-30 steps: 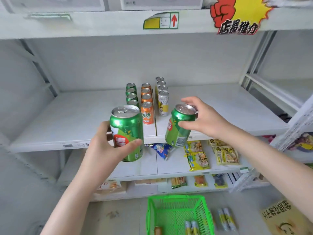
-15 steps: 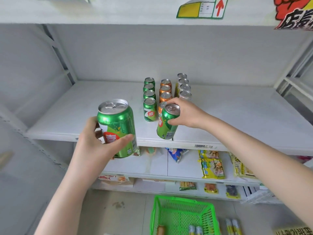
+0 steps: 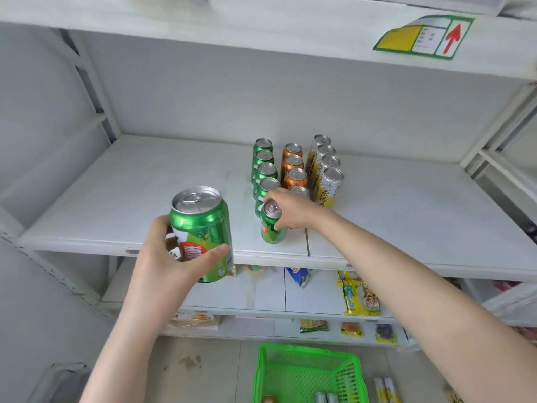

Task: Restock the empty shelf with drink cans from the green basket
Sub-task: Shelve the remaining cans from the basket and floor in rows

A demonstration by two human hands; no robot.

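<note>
My left hand (image 3: 171, 257) grips a green drink can (image 3: 203, 228) upright in front of the white shelf (image 3: 145, 199), close to the camera. My right hand (image 3: 290, 209) holds a second green can (image 3: 271, 226) by its top, standing on the shelf at the front of the green row (image 3: 263, 170). An orange row (image 3: 293, 170) and a row of tall silver-yellow cans (image 3: 327, 173) stand beside it to the right. The green basket (image 3: 305, 373) sits on the floor below, with a few cans in its bottom.
Wide bare shelf surface lies left and right of the can rows. The shelf above carries a yellow-green label (image 3: 424, 36). Snack packets (image 3: 359, 295) lie on the lower shelves. Two slim cans (image 3: 386, 388) lie on the floor right of the basket.
My right hand moved the green can forward and set it down at the front of the green row. The left hand kept its can in front of the shelf. The view shifted left.
</note>
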